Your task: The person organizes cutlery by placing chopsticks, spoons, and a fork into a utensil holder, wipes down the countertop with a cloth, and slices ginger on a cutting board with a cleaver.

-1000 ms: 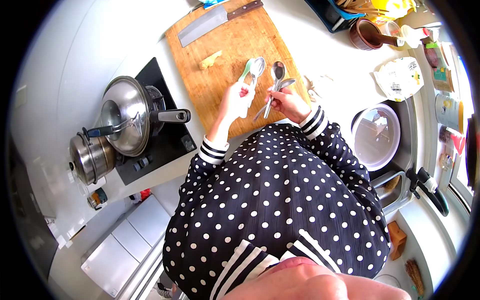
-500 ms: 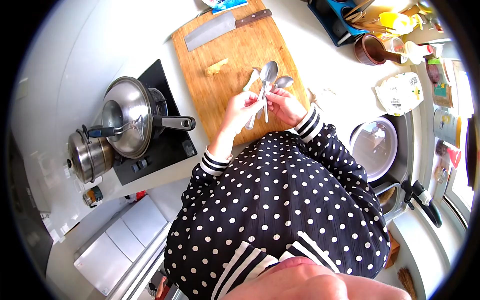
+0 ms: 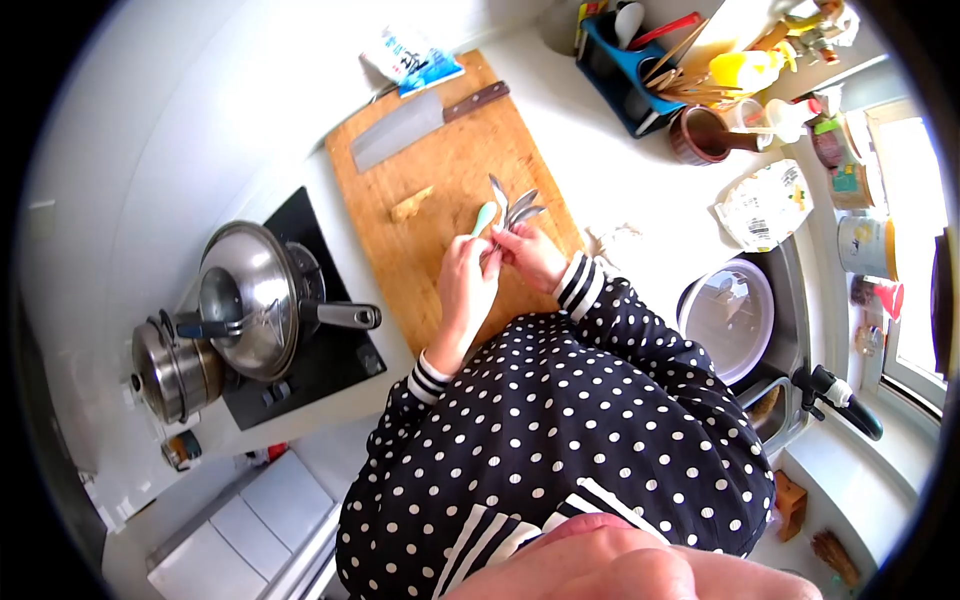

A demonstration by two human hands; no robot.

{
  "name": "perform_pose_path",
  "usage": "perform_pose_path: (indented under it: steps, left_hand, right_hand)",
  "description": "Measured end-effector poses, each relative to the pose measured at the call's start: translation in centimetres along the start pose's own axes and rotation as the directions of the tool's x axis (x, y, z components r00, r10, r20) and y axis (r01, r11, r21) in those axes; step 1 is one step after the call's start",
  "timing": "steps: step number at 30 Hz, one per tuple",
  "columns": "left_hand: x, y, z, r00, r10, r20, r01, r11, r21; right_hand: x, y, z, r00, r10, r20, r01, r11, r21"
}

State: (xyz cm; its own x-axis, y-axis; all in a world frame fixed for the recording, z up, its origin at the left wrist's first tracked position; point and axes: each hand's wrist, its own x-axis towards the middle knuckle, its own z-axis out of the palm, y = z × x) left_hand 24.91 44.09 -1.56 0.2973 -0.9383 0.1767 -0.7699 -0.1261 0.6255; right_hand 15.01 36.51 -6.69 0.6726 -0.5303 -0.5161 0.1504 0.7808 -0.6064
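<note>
Several metal spoons fan out above my fingers, over the lower part of the wooden cutting board. A spoon with a pale green end points up beside them. My left hand is closed on the spoons' handles from the left. From the right, my right hand pinches the same bunch, and the two hands touch. The handles are mostly hidden by my fingers. On the board lie a piece of ginger and a cleaver, both beyond my hands.
To the left, a lidded pan is on the black stove, beside a steel pot. At the right are a sink with a white basin, a brown mortar and a blue utensil rack. A blue-white packet touches the board's top.
My hands have come together, and the separate spoons are now gathered in one fanned bunch. The view has shifted, so the board and stove appear lower.
</note>
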Motion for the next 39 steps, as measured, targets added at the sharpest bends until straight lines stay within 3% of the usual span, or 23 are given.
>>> perform_pose_path:
  steps: [2, 4, 6, 7, 10, 11, 13, 14, 15, 16, 18, 20, 22, 25, 29, 33, 36, 37, 38, 39]
  left_hand:
    - [-0.3, -0.1, 0.2, 0.995, -0.099, 0.022, 0.101, 0.989, -0.112]
    - [-0.4, -0.5, 0.2, 0.984, -0.142, 0.103, 0.154, 0.982, -0.113]
    - [-0.1, -0.5, 0.2, 0.979, -0.156, 0.135, 0.169, 0.981, -0.091]
    - [0.2, -0.4, 0.2, 0.979, -0.141, 0.144, 0.166, 0.969, -0.184]
    - [1.5, -0.2, 0.3, 0.980, -0.089, 0.179, 0.154, 0.905, -0.396]
    - [2.2, -0.4, 0.4, 0.979, -0.068, 0.195, 0.147, 0.892, -0.428]
    - [3.3, -0.2, 0.2, 0.984, -0.007, 0.175, 0.080, 0.908, -0.411]
    - [3.6, 0.4, -0.2, 0.997, 0.010, 0.077, 0.024, 0.903, -0.429]
    - [3.8, 1.1, -0.5, 1.000, 0.023, -0.021, -0.030, 0.898, -0.439]
    - [4.0, 1.4, -0.7, 0.992, 0.035, -0.118, -0.084, 0.893, -0.443]
    - [3.2, 0.7, -1.1, 1.000, -0.009, -0.028, -0.006, 0.872, -0.489]
    - [2.1, -0.4, -0.9, 1.000, -0.008, 0.020, 0.017, 0.844, -0.536]
    - [1.1, -0.6, -1.6, 0.999, -0.012, 0.041, 0.030, 0.873, -0.487]
    - [-0.4, -1.7, -1.6, 0.996, -0.079, 0.047, 0.092, 0.865, -0.494]
    - [-1.9, -3.3, -1.9, 0.978, -0.196, 0.076, 0.208, 0.846, -0.490]
    - [-2.5, -4.7, -2.3, 0.970, -0.242, 0.019, 0.223, 0.855, -0.468]
    - [-2.7, -6.2, -2.3, 0.973, -0.225, -0.047, 0.195, 0.916, -0.352]
    - [-2.7, -6.8, -2.1, 0.970, -0.236, -0.053, 0.207, 0.922, -0.328]
    - [-3.0, -7.1, -1.9, 0.965, -0.258, -0.051, 0.231, 0.925, -0.302]
    - [-3.0, -7.0, -2.1, 0.951, -0.307, -0.047, 0.280, 0.912, -0.299]
  right_hand:
    - [0.3, -0.1, -0.1, 0.999, -0.017, 0.040, 0.017, 1.000, -0.001]
    - [0.1, -0.8, -0.1, 0.999, 0.036, 0.030, -0.036, 0.999, -0.027]
    - [-0.1, -1.8, -0.3, 0.997, -0.034, 0.074, 0.046, 0.985, -0.169]
    - [-0.3, -2.4, -0.3, 0.993, -0.063, 0.100, 0.086, 0.968, -0.238]
    - [-0.7, -5.4, -0.1, 0.958, -0.189, 0.217, 0.232, 0.953, -0.193]
    - [-0.6, -6.4, -0.1, 0.949, -0.160, 0.271, 0.196, 0.975, -0.109]
    - [0.0, -9.2, -0.8, 0.926, -0.326, 0.187, 0.375, 0.839, -0.394]
    - [-0.1, -11.7, -0.7, 0.894, -0.426, 0.136, 0.430, 0.735, -0.524]
    - [0.0, -14.0, -0.6, 0.812, -0.583, 0.026, 0.502, 0.675, -0.541]
    - [0.4, -16.9, -1.3, 0.679, -0.734, -0.013, 0.532, 0.503, -0.681]
    - [0.9, -22.4, -2.0, 0.221, -0.975, -0.015, 0.511, 0.129, -0.850]
    - [3.0, -26.8, -4.6, -0.037, -0.988, -0.150, 0.358, 0.127, -0.925]
    - [5.7, -29.7, -7.4, -0.183, -0.977, -0.111, 0.257, 0.061, -0.964]
    - [8.5, -31.3, -8.8, -0.218, -0.975, -0.037, 0.160, 0.002, -0.987]
    - [10.9, -30.9, -10.2, -0.103, -0.993, -0.064, 0.029, 0.062, -0.998]
    - [12.6, -30.0, -12.3, 0.080, -0.977, -0.196, -0.156, 0.182, -0.971]
    - [13.2, -29.4, -14.0, 0.194, -0.955, -0.224, -0.224, 0.179, -0.958]
    - [13.3, -29.4, -14.1, 0.251, -0.941, -0.226, -0.363, 0.125, -0.923]
    - [13.5, -29.3, -14.1, 0.226, -0.942, -0.247, -0.430, 0.131, -0.893]
    - [13.6, -28.9, -14.8, 0.224, -0.940, -0.257, -0.372, 0.161, -0.914]
